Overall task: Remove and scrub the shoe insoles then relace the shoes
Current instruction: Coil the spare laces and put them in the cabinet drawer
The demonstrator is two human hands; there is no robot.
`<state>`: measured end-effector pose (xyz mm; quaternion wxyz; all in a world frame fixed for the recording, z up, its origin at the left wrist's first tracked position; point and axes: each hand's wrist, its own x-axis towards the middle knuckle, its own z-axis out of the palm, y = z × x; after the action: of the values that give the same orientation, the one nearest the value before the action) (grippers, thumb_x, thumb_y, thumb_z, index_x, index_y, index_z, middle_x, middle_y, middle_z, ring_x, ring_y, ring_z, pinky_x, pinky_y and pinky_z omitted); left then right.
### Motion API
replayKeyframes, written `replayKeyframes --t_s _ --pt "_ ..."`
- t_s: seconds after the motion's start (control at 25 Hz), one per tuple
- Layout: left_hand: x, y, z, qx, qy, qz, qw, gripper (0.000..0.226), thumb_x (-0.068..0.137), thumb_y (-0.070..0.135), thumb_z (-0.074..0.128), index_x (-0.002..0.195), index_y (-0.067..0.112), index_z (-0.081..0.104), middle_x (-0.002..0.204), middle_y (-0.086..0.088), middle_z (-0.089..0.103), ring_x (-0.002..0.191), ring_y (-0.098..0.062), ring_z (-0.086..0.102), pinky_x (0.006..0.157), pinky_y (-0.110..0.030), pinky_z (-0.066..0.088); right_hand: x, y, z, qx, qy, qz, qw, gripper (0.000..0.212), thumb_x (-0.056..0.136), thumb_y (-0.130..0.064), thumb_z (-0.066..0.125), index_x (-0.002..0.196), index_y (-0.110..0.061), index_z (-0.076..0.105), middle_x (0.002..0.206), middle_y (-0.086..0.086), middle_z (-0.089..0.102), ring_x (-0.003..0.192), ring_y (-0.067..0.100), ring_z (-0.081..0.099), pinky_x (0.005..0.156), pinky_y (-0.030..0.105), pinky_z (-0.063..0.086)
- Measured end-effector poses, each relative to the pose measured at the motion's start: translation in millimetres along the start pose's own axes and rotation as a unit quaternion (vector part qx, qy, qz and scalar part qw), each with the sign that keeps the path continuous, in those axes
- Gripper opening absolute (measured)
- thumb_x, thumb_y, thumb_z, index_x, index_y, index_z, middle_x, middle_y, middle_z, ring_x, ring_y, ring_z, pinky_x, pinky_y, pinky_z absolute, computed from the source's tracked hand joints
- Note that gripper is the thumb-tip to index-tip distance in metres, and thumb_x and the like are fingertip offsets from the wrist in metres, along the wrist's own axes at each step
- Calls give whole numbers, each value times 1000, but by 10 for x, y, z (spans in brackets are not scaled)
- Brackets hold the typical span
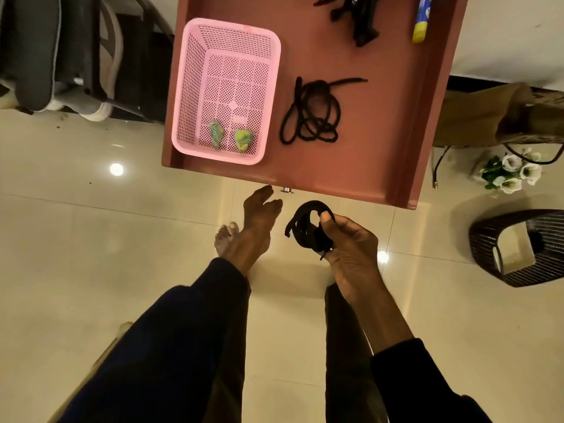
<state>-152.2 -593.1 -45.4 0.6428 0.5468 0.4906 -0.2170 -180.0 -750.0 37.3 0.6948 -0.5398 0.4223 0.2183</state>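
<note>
The right hand (351,250) is gripping a coiled black lace (306,227) in its fingers; the left hand (261,215) is hanging with loose fingers by the counter (351,166); the tube (422,18) is showing writing too blurred to read.

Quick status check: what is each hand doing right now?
Left hand: open, fingers relaxed, holding nothing.
Right hand: closed, gripping a coiled black shoelace.
</note>
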Motion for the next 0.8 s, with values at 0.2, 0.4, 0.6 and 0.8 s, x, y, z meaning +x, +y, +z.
replayKeyframes --t_s 0.2,0.4,0.6,0.8 --pt "384 -167 279 91 37 43 994 14 90 15 78 100 8 73 96 0 74 90 -22 67 100 -44 55 117 79 -68 1 9 0 1000 8 92 -11 71 97 -6 73 82 1 77 83 20 75 79 40 62" --pt "528 -292 263 70 80 54 993 16 82 20 87 90 15 74 98 2 77 86 -21 72 94 -49 59 143 109 -189 3 16 -4 1000 9 91 -14 72 97 -7 73 83 -1 78 87 21 76 78 38 63" --pt "629 -341 238 62 72 47 994 16 77 14 85 86 16 73 99 -4 78 98 -24 72 102 -52 54 123 167 -334 5 32 4 999 12 89 -14 74 98 -6 73 81 0 78 86 22 76 77 38 63" --pt "502 -198 406 54 64 73 994 18 79 9 83 77 18 68 89 1 75 85 -19 67 94 -42 55 91 144 -544 10 43 11 999 8 88 -13 75 92 -7 74 81 2 77 84 20 75 70 33 63"
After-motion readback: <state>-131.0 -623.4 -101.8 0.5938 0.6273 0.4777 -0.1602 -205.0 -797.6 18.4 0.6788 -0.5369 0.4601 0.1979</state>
